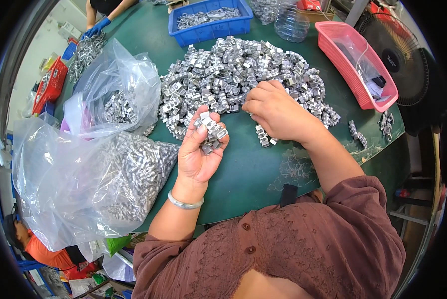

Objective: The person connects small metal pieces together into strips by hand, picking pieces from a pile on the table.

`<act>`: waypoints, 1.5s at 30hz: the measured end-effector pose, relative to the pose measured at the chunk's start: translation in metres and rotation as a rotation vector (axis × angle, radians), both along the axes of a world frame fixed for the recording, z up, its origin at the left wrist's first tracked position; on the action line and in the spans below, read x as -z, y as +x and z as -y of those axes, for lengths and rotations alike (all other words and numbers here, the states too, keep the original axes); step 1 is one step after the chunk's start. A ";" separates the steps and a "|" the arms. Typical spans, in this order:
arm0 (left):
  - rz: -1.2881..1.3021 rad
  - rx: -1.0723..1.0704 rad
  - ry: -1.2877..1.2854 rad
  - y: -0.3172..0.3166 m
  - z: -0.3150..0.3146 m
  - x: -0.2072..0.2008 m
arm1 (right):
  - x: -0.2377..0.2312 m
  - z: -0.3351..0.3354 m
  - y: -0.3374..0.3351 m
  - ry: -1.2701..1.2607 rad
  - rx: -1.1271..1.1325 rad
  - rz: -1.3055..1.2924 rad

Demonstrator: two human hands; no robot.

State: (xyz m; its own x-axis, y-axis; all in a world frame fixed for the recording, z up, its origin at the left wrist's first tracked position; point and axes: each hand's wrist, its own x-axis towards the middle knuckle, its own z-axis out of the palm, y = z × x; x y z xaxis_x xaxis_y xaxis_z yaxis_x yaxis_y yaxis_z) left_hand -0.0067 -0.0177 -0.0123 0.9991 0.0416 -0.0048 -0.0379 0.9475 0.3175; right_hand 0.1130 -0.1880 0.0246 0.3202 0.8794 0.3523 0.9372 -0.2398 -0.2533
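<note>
A broad heap of small silvery metal pieces, short and hollow like little sleeves, covers the middle of the green table. My left hand, palm up, is closed round a handful of metal pieces, held just in front of the heap. At the heap's near edge, my right hand has its fingers bent down among the pieces. Its fingertips are partly hidden, so what they pinch does not show. Below that hand a few loose metal pieces lie on the green tabletop.
Clear plastic bags of metal parts crowd the left. A blue bin of parts stands at the back. At the right are a pink basket and a black fan. A person's blue-gloved hand reaches toward parts at the far left.
</note>
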 end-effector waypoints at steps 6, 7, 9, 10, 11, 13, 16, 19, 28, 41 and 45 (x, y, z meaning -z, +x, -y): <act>-0.018 -0.027 0.082 -0.001 0.005 -0.006 | 0.010 -0.008 0.000 -0.072 0.132 0.156; -0.015 -0.010 0.073 -0.001 0.005 -0.004 | 0.015 -0.012 0.000 -0.019 0.155 0.238; -0.003 0.021 0.018 -0.001 -0.001 0.002 | 0.020 -0.020 -0.001 0.033 0.177 0.321; 0.008 0.050 -0.035 -0.002 -0.003 0.004 | 0.022 -0.025 -0.003 0.026 0.191 0.335; 0.009 0.050 -0.036 -0.002 -0.004 0.005 | 0.024 -0.029 -0.004 0.020 0.204 0.349; 0.018 0.061 -0.092 -0.001 -0.005 0.003 | 0.029 -0.035 -0.006 0.036 0.208 0.361; -0.019 0.042 -0.100 -0.001 -0.004 0.002 | 0.031 -0.038 -0.005 0.059 0.209 0.360; -0.127 -0.046 0.029 -0.005 0.003 -0.003 | 0.032 -0.034 -0.006 0.024 0.179 0.374; -0.195 -0.067 0.023 -0.003 -0.003 -0.005 | 0.011 -0.013 -0.001 0.309 0.044 -0.571; -0.309 -0.043 0.444 -0.006 0.019 -0.015 | 0.000 -0.007 -0.007 0.368 -0.038 -1.281; -0.319 -0.072 0.469 -0.007 0.021 -0.017 | 0.002 -0.008 -0.008 0.303 -0.035 -1.251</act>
